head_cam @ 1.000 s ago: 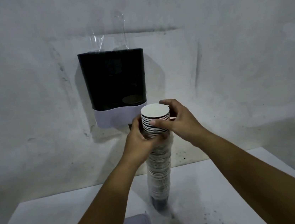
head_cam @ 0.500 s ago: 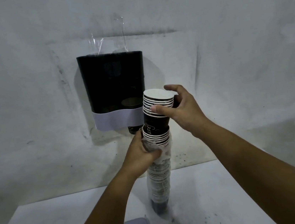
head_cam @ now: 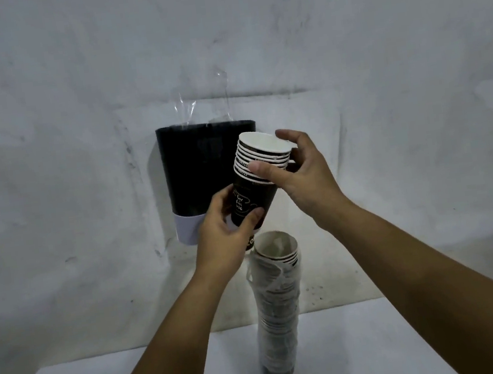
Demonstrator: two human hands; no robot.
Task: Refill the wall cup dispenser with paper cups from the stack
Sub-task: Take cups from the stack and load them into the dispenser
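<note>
At centre frame, my right hand [head_cam: 303,176] pinched the rims of a small batch of cups [head_cam: 256,179] — my left hand [head_cam: 223,236] curled round its base — before the black dispenser [head_cam: 196,168], above the wrapped stack [head_cam: 278,304]. Best kept nested, fed straight in.
</note>
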